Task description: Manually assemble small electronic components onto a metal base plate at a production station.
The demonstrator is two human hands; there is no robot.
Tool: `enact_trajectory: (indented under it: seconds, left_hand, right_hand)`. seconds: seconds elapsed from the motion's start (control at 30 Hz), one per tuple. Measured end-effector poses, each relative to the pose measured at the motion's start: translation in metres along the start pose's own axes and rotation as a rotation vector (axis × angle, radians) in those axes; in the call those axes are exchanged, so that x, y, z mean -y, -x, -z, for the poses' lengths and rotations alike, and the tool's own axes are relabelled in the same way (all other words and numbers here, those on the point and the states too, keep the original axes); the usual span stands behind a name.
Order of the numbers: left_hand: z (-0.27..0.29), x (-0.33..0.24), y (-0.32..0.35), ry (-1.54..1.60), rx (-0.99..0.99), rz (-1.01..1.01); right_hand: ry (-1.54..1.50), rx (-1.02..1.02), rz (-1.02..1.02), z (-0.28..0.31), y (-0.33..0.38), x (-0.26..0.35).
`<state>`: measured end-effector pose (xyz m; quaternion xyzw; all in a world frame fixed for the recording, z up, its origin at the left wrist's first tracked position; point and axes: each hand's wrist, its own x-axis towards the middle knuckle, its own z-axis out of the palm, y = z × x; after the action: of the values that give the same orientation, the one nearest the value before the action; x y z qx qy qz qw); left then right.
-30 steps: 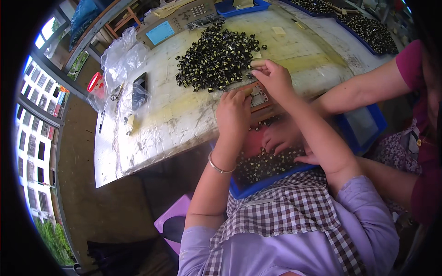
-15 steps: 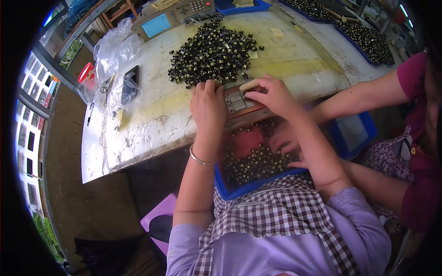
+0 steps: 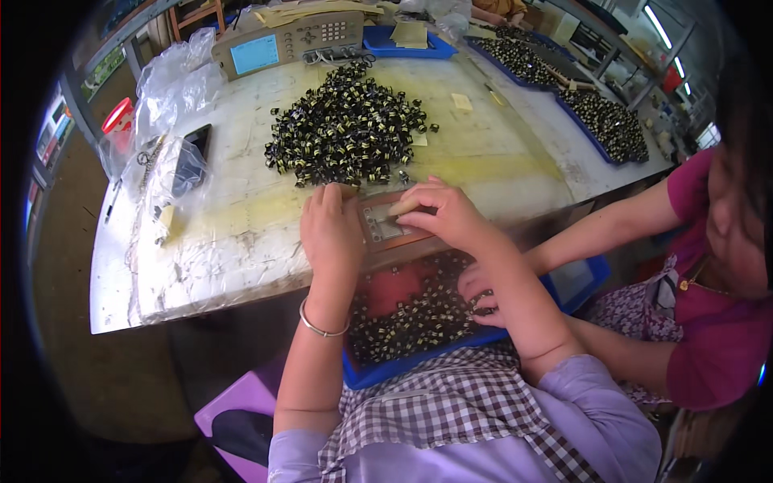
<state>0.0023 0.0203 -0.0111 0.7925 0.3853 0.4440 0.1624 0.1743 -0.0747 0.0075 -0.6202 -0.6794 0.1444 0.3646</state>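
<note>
While both hands work at the near edge of the bench (image 3: 241, 241), the left hand (image 3: 330, 229) lies flat beside a small brown fixture plate (image 3: 386, 224), fingers together and extended, bracing its left side. Right hand (image 3: 447, 216) rests on the plate's right side, fingers curled and pinching a thin tan stick (image 3: 403, 207) whose tip touches the plate's grey centre. Whether a part sits under the tip: cannot tell, too small.

Risk, as a judgement: the plate overhangs the bench edge above a blue tray (image 3: 386, 369) of small black-and-yellow wound components (image 3: 411, 318) in the lap. A slip of the bracing hand could tip the plate, or what lies on it, down into the tray. Too much pressure on the stick could bend it or skid it off.

Surroundings: a large heap of the same components (image 3: 346, 137) lies just beyond the plate, close enough for the knuckles to nudge strays. A co-worker's hand (image 3: 479, 286) reaches into the tray from the right, under the right forearm; the two could collide. Farther off: a grey test instrument with a blue screen (image 3: 290, 44), clear plastic bags (image 3: 173, 161), a dark phone (image 3: 193, 153), and long blue trays (image 3: 596, 113) of more parts.
</note>
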Motion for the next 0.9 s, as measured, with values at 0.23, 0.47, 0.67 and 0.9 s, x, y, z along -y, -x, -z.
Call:
enact_trajectory:
  seconds: [0.23, 0.47, 0.67, 0.9]
  left_hand:
    - [0.001, 0.003, 0.002, 0.078, -0.029, -0.003]
    - [-0.001, 0.004, 0.003, 0.103, -0.066, 0.006]
    - [-0.001, 0.003, 0.004, 0.168, -0.075, -0.004]
    - [0.000, 0.011, 0.002, 0.232, -0.083, 0.060]
  right_hand:
    - [0.036, -0.043, 0.035, 0.001, 0.000, 0.008]
    - [0.009, -0.032, -0.070, 0.000, 0.002, 0.018]
    - [0.011, -0.068, -0.093, -0.002, 0.005, 0.023]
    - [0.052, -0.112, -0.042, -0.011, 0.000, 0.028]
